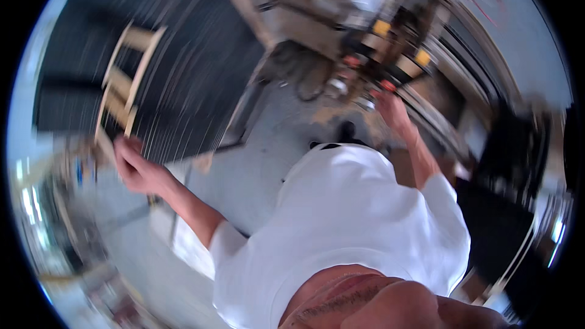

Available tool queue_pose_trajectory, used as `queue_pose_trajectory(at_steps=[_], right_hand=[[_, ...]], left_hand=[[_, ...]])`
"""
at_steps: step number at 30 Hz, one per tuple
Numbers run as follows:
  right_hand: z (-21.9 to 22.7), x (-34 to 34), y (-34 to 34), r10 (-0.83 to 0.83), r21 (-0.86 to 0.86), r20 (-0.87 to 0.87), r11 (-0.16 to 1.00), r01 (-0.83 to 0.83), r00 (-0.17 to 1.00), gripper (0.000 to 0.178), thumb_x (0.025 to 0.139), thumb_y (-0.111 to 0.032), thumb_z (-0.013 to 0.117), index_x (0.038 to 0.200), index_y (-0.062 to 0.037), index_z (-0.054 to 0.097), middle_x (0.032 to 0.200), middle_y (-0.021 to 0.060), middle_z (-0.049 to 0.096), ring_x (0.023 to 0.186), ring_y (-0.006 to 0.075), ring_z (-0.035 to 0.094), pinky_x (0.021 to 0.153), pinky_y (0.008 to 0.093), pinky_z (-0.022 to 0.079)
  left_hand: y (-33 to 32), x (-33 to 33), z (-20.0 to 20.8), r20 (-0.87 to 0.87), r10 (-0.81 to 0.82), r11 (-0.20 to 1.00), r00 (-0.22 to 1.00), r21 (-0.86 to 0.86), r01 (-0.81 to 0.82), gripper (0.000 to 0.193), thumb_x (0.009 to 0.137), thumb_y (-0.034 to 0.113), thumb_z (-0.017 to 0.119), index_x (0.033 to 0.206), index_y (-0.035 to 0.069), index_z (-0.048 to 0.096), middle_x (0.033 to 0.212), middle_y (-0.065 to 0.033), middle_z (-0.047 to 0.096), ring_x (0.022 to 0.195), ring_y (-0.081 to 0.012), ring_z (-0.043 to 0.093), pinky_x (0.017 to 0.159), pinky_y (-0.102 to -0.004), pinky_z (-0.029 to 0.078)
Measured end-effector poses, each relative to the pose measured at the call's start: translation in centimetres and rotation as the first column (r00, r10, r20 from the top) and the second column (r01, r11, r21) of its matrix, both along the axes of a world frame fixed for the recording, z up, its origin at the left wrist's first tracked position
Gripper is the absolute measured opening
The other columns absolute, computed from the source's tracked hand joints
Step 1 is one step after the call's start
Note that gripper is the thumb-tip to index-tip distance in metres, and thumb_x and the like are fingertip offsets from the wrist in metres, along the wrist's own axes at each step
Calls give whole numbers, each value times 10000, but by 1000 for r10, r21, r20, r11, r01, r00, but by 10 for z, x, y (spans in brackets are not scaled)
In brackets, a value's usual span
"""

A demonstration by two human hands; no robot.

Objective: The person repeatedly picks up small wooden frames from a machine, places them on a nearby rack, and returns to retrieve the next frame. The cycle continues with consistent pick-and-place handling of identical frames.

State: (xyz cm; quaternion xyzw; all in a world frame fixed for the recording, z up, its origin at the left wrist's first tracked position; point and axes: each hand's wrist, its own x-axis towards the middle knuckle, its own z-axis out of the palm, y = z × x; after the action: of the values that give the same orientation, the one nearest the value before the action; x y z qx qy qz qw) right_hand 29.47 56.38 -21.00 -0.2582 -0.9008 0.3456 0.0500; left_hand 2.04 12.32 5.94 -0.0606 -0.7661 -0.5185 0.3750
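Note:
My left hand (139,169) is out to the left, its fingers curled round the lower end of a small ladder-like frame of pale wood (139,76). The frame has two long rails joined by several flat crosspieces and stands out more sharply than its streaked surroundings. On the other side, my right hand (393,113) reaches toward a cluster of blurred tools with red, black and yellow parts (381,67). Its fingers are smeared by motion, so whether it holds or only nears one of them is unclear.
A large dark panel or tabletop (201,67) with a wooden edge fills the upper left. Below lies a grey floor (262,152) with sawdust-coloured patches near the tools. Dark equipment (512,152) stands at the right. Cluttered benches and shelving blur around the rim.

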Motion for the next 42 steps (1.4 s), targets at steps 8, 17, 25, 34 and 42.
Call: queue_pose_trajectory(at_steps=[8,17,25,34,42], right_hand=[[281,163,42,-396,824,-374,272,497,838,296,781,-173,717,1055,-84,654,1123,116,642,1049,314,596,901,405,470],[354,456,-43,-986,777,-38,73,625,163,327,856,-292,609,1083,-56,607,1018,176,648,986,316,626,845,400,478],[359,386,-23,-916,647,-270,56,760,298,329,888,-230,623,1200,-129,640,1121,108,676,1040,224,644,900,323,474],[299,136,99,-412,469,-475,629,620,777,284,804,-26,691,1075,-108,701,975,75,709,907,190,665,806,295,526],[231,91,192,-478,119,-350,830,545,806,258,786,-29,677,1043,-40,688,908,113,676,845,242,620,764,331,498]], left_hand=[[240,71,-236,492,-832,241,-257,737,631,169,948,136,571,1063,29,633,991,-67,655,804,-119,626,690,-254,526],[299,100,-284,723,-529,-91,-444,472,877,258,934,182,596,1110,-2,632,965,-59,667,805,-117,635,679,-245,523],[304,74,-308,763,-505,3,-404,470,883,245,926,158,595,1105,-5,630,922,-42,666,764,-104,620,653,-242,511],[390,68,-267,627,-699,89,-344,553,828,212,937,171,580,1080,24,636,898,-22,655,758,-82,607,653,-231,503],[588,66,-204,602,-718,149,-350,623,768,303,963,269,561,1114,11,614,973,-53,656,821,-126,620,720,-279,537]])
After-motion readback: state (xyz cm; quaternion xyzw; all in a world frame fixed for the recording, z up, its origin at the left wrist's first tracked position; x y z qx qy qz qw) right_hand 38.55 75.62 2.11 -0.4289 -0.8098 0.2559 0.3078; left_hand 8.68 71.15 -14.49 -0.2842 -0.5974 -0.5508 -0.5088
